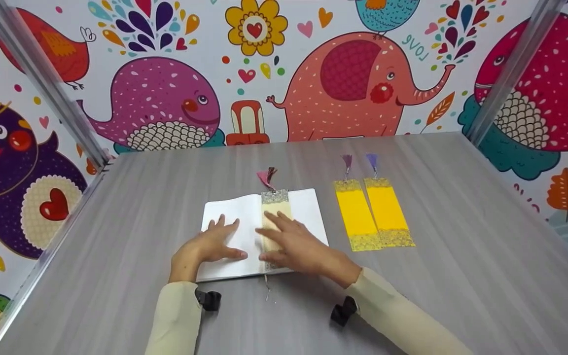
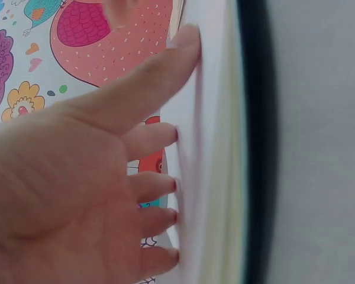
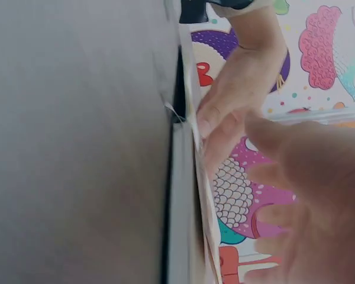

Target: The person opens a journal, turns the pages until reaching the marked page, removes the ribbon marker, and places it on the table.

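Observation:
An open notebook (image 1: 237, 207) with blank white pages lies on the grey table. Along its middle and onto the right page lies a cream bookmark (image 1: 275, 197) with patterned ends and a pink and brown tassel (image 1: 267, 177). My left hand (image 1: 209, 246) rests on the left page, fingers spread; in the left wrist view its fingertips (image 2: 171, 184) touch the paper. Over the bookmark and right page is my right hand (image 1: 298, 245), its fingers loosely extended, hiding the bookmark's lower part. In the right wrist view this hand (image 3: 322, 189) appears slightly off the paper and holds nothing.
Two yellow bookmarks, one with a purple tassel (image 1: 356, 212) and one with a blue-violet tassel (image 1: 387, 207), lie side by side right of the notebook. A thin ribbon end (image 1: 267, 286) pokes out below the notebook. Cartoon-printed walls (image 1: 244, 74) enclose the table (image 1: 131, 207).

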The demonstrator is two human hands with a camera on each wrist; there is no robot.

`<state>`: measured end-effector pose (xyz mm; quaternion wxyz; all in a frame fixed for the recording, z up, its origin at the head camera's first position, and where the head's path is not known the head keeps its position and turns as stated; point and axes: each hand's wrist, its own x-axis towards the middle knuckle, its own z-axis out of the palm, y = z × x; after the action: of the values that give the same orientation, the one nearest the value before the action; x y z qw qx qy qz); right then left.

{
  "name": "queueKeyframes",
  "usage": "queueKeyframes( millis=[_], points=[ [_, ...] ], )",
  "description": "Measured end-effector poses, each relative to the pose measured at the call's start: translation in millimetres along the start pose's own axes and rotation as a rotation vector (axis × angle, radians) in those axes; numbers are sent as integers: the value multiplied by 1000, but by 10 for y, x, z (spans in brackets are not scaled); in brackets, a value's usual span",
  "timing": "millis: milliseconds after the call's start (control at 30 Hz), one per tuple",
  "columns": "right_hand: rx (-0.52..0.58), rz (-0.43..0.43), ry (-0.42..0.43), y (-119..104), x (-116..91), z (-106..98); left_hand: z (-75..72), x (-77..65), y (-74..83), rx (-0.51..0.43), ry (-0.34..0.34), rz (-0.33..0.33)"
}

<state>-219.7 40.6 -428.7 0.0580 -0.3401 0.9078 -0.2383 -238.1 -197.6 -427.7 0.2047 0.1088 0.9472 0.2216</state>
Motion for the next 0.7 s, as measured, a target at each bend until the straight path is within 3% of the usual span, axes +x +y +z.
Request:
queueKeyframes(
  millis=[233, 333, 533, 700],
  points=[
    [268, 143, 289, 155, 131, -72, 2, 15, 6, 3, -8, 13],
    [396, 243, 358, 255, 200, -103, 11, 11, 9, 4, -7, 7],
    [557, 501, 307, 383, 308, -123, 22, 7, 17, 2, -6, -1],
    [554, 569, 268, 405, 380, -95, 20, 15, 29, -3, -3, -10]
  ],
)
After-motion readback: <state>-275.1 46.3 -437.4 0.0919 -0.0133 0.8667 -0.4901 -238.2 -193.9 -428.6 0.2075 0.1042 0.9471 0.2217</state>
